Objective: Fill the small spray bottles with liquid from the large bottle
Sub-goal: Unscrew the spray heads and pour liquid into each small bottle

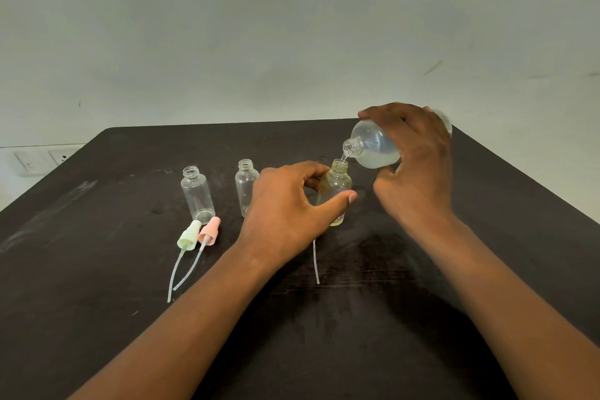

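The right hand (412, 166) grips the tilted large bottle (376, 146), pouring into the right small bottle (337, 185), which the left hand (289, 208) pinches. The two small bottles (198, 193) on the left stand empty, with their spray caps (199, 234) off.

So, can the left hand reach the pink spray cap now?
Probably not yet: the left hand holds the small bottle being filled. The pink spray cap lies uncovered beside the green cap, so the path looks free once it lets go.
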Motion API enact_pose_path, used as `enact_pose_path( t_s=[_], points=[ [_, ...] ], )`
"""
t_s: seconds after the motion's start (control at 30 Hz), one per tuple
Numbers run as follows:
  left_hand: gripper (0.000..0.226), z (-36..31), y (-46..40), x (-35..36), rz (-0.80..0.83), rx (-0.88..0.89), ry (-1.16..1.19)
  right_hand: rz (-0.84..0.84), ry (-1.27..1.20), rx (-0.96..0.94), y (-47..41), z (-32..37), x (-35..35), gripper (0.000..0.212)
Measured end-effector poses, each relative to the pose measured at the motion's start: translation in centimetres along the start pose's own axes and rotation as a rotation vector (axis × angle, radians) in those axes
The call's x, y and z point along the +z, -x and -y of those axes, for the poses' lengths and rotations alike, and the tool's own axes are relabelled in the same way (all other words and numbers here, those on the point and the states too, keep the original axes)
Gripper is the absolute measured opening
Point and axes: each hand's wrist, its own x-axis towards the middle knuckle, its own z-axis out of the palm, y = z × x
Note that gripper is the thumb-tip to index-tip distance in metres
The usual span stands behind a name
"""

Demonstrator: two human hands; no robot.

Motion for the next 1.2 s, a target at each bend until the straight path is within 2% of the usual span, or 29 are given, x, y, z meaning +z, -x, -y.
enact_pose_path(
  t_s=[1.2],
  points=[
    [0.038, 0.20, 0.01, 0.05, 0.000, -0.003, -0.010, -0.012, 0.032, -0.013, -0.09, -0.12, -0.06, 0.081]
  ],
)
